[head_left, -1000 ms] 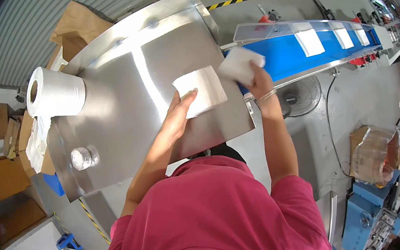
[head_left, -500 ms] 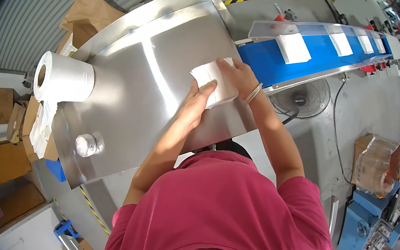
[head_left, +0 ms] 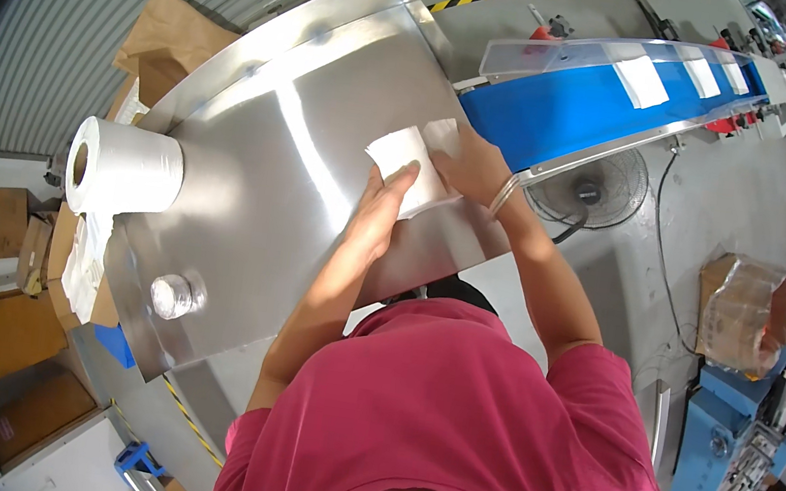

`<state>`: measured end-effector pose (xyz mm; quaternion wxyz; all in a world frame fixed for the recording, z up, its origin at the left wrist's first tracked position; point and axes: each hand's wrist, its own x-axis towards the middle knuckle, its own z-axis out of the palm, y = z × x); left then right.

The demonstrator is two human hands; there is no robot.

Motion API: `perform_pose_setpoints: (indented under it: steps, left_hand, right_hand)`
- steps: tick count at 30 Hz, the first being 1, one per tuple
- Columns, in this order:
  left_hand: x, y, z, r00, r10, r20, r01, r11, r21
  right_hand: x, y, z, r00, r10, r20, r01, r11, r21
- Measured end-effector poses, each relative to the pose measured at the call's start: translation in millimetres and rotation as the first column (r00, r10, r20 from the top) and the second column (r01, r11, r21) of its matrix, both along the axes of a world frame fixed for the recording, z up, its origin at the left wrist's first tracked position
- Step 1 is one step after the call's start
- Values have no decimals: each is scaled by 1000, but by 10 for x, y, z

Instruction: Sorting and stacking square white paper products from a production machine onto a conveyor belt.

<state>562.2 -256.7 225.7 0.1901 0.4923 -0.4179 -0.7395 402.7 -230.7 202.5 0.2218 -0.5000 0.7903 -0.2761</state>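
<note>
Near the right edge of the shiny metal table (head_left: 247,226), a stack of white folded paper sheets (head_left: 411,163) lies between my hands. My left hand (head_left: 380,206) grips its near left side, with the thumb over the top face. My right hand (head_left: 473,169) closes on a second white part (head_left: 442,137) at the stack's far right corner, its fingers partly hidden and slightly blurred. A shadowed line runs between the two white parts; whether they are joined, I cannot tell. A pale band circles my right wrist.
Beyond the table's right edge runs a blue conveyor belt (head_left: 539,116) with white paper stacks (head_left: 640,82). A large white roll (head_left: 130,166) and a clear-wrapped round object (head_left: 173,296) are at the left. A floor fan (head_left: 589,187) stands under the belt; cartons (head_left: 747,312) sit right.
The white stacks sit farther along the belt, and its near end is bare. My right hand has shifted slightly down and right, widening the split between the white parts. My left hand stays on the stack.
</note>
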Motion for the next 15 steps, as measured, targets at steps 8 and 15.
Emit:
perform_pose_setpoints:
  steps: [8, 15]
  left_hand:
    - [69, -41, -2, 987, 34, -157, -31, 999, 19]
    - [-31, -16, -14, 980, 12, -198, -10, 1000, 8]
  right_hand:
    - [-1065, 48, -390, -186, -192, 964, 757, 597, 265]
    - [-20, -9, -47, 335, -91, 938, 163, 986, 37]
